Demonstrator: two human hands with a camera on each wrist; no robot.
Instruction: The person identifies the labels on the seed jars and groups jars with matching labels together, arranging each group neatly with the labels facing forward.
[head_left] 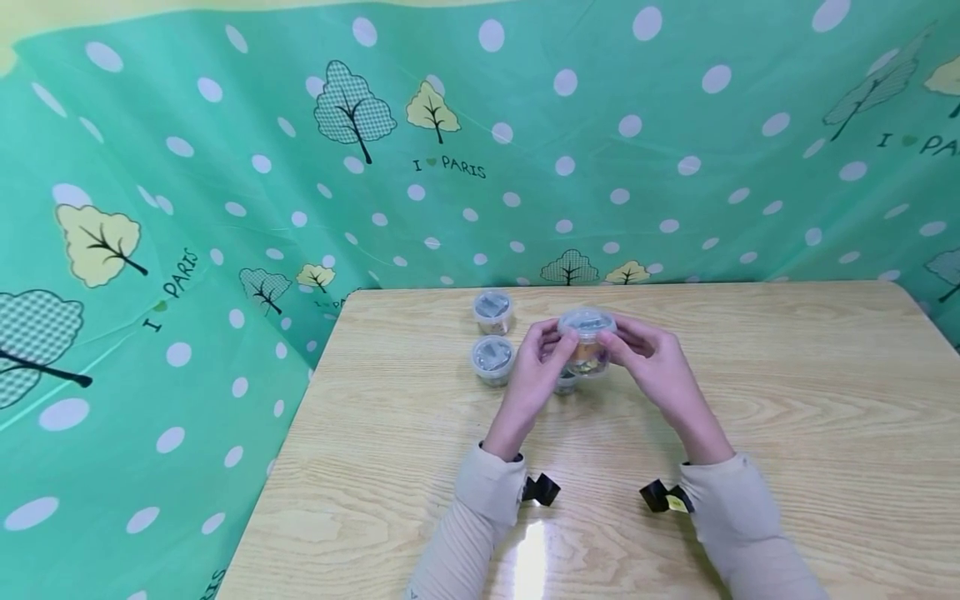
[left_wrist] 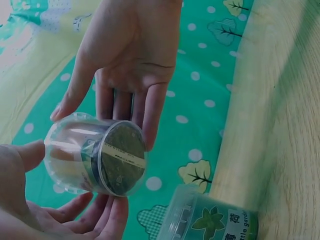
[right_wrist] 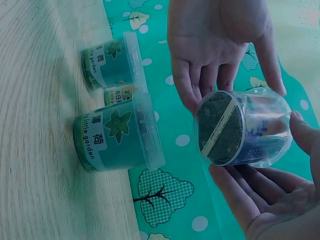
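My left hand (head_left: pixel 534 362) and right hand (head_left: pixel 651 358) together hold a clear lidded plastic planting cup (head_left: pixel 588 323) above the table, thumbs at its lid and fingers around its sides. In the left wrist view its round base (left_wrist: pixel 122 172) faces the camera, with dark soil-like filling and a pale printed strip behind the clear plastic. The right wrist view shows the same cup (right_wrist: pixel 255 130) between the left hand (right_wrist: pixel 215 45) at the top and the right hand (right_wrist: pixel 285 200) below. Another cup (head_left: pixel 566 384) stands below it, partly hidden.
Two more lidded cups (head_left: pixel 492 360) stand on the wooden table (head_left: pixel 390 433), left of my hands. Green labels reading "little garden" show on cups (right_wrist: pixel 117 132) in the right wrist view. A green dotted cloth (head_left: pixel 465 200) hangs behind the table and along its left side.
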